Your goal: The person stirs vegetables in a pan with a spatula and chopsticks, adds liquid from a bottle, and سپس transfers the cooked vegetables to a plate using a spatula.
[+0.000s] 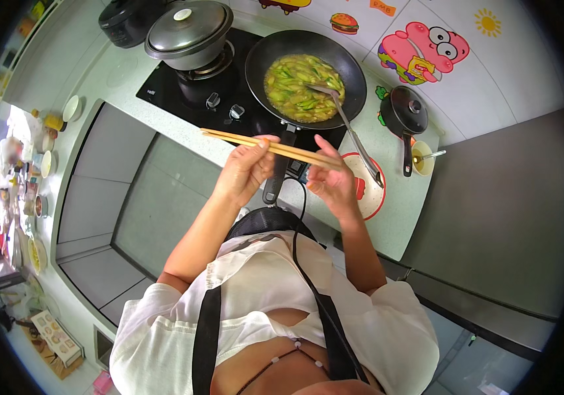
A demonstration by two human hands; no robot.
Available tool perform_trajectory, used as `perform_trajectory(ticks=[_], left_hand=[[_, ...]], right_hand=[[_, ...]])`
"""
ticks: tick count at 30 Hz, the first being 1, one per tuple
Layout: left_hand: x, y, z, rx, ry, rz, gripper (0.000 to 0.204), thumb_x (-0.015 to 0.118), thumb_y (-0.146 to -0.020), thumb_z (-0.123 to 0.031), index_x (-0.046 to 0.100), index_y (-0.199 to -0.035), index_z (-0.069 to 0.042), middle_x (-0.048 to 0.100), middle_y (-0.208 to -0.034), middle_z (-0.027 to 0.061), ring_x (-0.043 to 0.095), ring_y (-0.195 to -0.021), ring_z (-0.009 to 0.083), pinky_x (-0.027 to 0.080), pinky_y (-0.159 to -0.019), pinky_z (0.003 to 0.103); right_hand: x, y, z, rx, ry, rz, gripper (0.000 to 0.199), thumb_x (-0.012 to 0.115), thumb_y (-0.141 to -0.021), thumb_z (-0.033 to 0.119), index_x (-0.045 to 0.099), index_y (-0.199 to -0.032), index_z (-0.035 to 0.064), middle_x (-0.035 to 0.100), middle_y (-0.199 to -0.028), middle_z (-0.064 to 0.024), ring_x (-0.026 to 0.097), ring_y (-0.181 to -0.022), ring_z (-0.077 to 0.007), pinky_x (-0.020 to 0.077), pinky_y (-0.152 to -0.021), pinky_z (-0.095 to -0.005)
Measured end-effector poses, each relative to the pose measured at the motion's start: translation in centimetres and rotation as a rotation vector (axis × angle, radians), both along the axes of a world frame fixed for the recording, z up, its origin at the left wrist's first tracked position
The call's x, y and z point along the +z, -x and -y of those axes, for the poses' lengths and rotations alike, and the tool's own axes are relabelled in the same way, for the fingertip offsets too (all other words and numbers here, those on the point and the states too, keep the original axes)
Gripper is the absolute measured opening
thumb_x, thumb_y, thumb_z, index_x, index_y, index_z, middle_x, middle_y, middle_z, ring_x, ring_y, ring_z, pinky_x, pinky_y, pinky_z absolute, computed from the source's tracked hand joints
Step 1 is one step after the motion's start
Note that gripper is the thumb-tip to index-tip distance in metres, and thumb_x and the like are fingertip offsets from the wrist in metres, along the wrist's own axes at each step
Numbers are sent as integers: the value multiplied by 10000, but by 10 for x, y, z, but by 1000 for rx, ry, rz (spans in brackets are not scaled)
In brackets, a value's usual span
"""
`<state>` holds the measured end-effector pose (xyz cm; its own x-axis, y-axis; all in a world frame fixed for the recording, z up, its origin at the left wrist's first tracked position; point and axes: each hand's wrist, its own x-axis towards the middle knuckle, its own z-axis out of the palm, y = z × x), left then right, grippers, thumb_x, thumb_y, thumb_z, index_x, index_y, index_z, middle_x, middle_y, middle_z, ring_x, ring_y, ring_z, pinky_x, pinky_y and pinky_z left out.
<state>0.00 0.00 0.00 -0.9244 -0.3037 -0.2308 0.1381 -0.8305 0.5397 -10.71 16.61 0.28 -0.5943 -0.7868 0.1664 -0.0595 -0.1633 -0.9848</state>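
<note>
A pair of wooden chopsticks (270, 145) is held level between the closed left hand (246, 170) and the right hand (331, 181), gripped at both ends, just before the black wok (354, 79) of green vegetables on the worktop (397, 217).

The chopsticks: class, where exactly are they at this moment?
In the head view, the chopsticks lie level across centre frame, held by both the left hand and the right hand, just in front of the black wok of green vegetables.
</note>
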Motion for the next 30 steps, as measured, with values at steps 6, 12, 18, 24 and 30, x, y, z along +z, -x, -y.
perform_trajectory(ticks=[6,12,18,24,30], left_hand=[[5,-5,-4,-119,256,95,280,529,-883,-235,557,-1046,-9,563,-739,6,459,-568,77,361,-498,194],[-17,-18,20,76,326,143,256,524,-889,-219,576,-1029,-11,555,-778,-12,461,-585,50,349,-497,177],[-23,-29,31,232,217,189,198,494,-899,-159,579,-1004,-13,552,-741,-4,472,-575,52,365,-495,177],[-30,-49,39,281,222,238,206,458,-911,-171,561,-1002,-18,538,-744,-12,468,-590,56,362,-512,181],[-32,-69,49,358,219,273,200,455,-912,-169,564,-995,-24,535,-742,-15,468,-595,54,352,-510,187]], right_hand=[[-7,-18,28,-221,228,97,338,403,-936,244,578,-805,-13,500,-752,-52,481,-547,-107,410,-550,-215],[11,28,16,-469,3,-74,223,475,-907,187,555,-865,-17,565,-763,-79,559,-618,-111,463,-570,-223],[7,84,58,-458,-207,-177,208,506,-878,157,606,-926,-18,617,-784,-63,616,-675,-112,473,-611,-218],[-7,110,108,-401,-285,-219,277,517,-869,239,613,-936,-12,657,-826,-88,645,-693,-145,473,-602,-233],[-26,118,130,-399,-291,-255,259,515,-870,226,614,-883,-13,655,-765,-80,638,-628,-139,469,-558,-233]])
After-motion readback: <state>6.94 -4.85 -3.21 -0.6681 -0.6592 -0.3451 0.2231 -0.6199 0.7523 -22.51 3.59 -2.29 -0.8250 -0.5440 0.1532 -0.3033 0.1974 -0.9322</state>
